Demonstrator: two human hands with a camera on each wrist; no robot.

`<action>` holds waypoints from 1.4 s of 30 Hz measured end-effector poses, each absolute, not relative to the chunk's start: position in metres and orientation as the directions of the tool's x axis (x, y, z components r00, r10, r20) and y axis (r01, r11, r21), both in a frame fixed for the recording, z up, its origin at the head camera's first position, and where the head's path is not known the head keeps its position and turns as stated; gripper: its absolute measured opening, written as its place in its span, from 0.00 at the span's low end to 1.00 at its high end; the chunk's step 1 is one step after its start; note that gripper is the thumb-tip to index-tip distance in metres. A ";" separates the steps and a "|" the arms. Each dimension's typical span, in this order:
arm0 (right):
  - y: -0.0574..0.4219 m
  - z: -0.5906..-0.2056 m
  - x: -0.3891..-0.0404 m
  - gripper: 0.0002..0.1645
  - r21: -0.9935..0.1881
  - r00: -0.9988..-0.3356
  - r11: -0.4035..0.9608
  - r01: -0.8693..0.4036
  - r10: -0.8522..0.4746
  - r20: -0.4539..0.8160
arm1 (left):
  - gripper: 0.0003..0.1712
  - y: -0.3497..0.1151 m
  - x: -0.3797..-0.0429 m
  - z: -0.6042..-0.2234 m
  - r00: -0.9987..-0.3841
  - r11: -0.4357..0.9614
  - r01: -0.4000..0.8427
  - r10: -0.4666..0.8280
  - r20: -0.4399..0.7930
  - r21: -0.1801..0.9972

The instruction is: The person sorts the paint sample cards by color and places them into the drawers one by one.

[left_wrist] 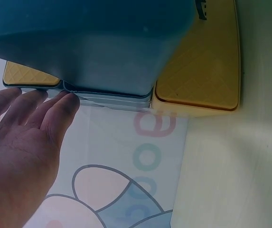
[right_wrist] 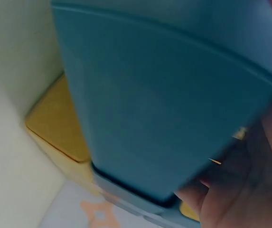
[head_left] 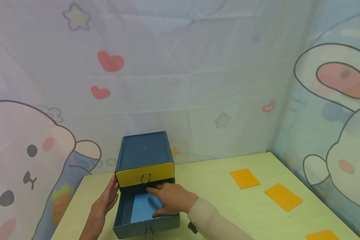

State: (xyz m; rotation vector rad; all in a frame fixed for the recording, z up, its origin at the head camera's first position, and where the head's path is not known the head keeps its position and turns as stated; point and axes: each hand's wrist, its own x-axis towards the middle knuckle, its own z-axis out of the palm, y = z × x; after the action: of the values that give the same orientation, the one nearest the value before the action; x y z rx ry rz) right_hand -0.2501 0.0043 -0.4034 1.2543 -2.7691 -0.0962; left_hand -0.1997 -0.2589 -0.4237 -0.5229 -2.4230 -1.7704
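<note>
A small blue drawer cabinet (head_left: pixel 147 148) has a yellow top drawer front (head_left: pixel 162 170) with a black loop pull. Below it a blue drawer (head_left: pixel 123 213) stands pulled out, with a light blue card (head_left: pixel 139 208) lying flat inside. My right hand (head_left: pixel 172 198) is over this drawer, fingers and thumb spread above the card and partly covering it. With nearly straight fingers, my left hand (head_left: pixel 103 196) rests against the cabinet's left side. In the left wrist view, the left fingertips (left_wrist: pixel 69 100) are at the cabinet's edge, beside the blue drawer's underside (left_wrist: pixel 102 61).
Another yellow drawer front (left_wrist: pixel 197 71) shows under the pulled-out drawer. Orange cards (head_left: pixel 245 178) lie apart on the right of the pale green table (head_left: pixel 210 176). A printed cloth (head_left: pixel 180 83) hangs behind the table and along its sides.
</note>
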 end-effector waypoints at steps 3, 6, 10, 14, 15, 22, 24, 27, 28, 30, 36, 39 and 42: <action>0.010 -0.395 -0.244 0.41 0.060 -0.660 0.667 -0.743 -0.744 0.101 | 0.30 -0.259 -0.200 -0.425 -0.937 0.270 0.326 0.216 0.273 0.906; 0.015 -0.388 -0.237 0.29 0.010 -0.631 0.643 -0.766 -0.754 0.182 | 0.30 -0.259 -0.199 -0.425 -0.940 0.282 0.324 0.207 0.273 0.903; 0.020 -0.382 -0.224 0.20 -0.093 -0.561 0.562 -0.822 -0.769 0.306 | 0.30 -0.259 -0.199 -0.425 -0.941 0.289 0.321 0.202 0.271 0.902; 0.023 -0.384 -0.209 0.14 -0.217 -0.496 0.446 -0.868 -0.776 0.390 | 0.30 -0.258 -0.200 -0.425 -0.938 0.276 0.329 0.206 0.278 0.903; 0.023 -0.386 -0.205 0.13 -0.257 -0.487 0.415 -0.873 -0.776 0.402 | 0.30 -0.258 -0.200 -0.425 -0.937 0.275 0.330 0.207 0.280 0.903; 0.023 -0.406 -0.189 0.08 -0.314 -0.438 0.308 -0.898 -0.689 0.578 | 0.30 -0.257 -0.200 -0.422 -0.948 0.297 0.299 0.199 0.247 0.907; 0.023 -0.411 -0.187 0.06 -0.306 -0.421 0.289 -0.907 -0.652 0.630 | 0.30 -0.256 -0.199 -0.421 -0.951 0.301 0.293 0.195 0.242 0.907; 0.022 -0.417 -0.182 0.07 -0.338 -0.423 0.259 -0.905 -0.642 0.639 | 0.30 -0.255 -0.198 -0.421 -0.950 0.308 0.296 0.191 0.246 0.904; 0.022 -0.418 -0.179 0.07 -0.367 -0.437 0.251 -0.896 -0.651 0.621 | 0.30 -0.255 -0.198 -0.420 -0.950 0.309 0.298 0.190 0.248 0.903; 0.021 -0.422 -0.174 0.10 -0.437 -0.475 0.244 -0.866 -0.677 0.563 | 0.30 -0.255 -0.198 -0.420 -0.951 0.316 0.297 0.186 0.249 0.901; 0.018 -0.441 -0.162 0.13 -0.553 -0.589 0.327 -0.766 -0.702 0.400 | 0.30 -0.255 -0.199 -0.420 -0.954 0.319 0.288 0.179 0.241 0.903; 0.015 -0.455 -0.159 0.11 -0.564 -0.647 0.393 -0.726 -0.669 0.366 | 0.30 -0.255 -0.199 -0.420 -0.955 0.315 0.282 0.180 0.235 0.906; 0.009 -0.464 -0.156 0.11 -0.579 -0.710 0.457 -0.675 -0.617 0.340 | 0.29 -0.256 -0.198 -0.421 -0.954 0.309 0.285 0.186 0.236 0.907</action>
State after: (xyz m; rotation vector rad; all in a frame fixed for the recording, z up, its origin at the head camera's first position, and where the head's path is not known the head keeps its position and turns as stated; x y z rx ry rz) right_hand -0.1561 0.0090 -0.4644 1.1602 -2.6115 1.0961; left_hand -0.1983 -0.2558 -0.4207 -0.4451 -2.4702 -1.7409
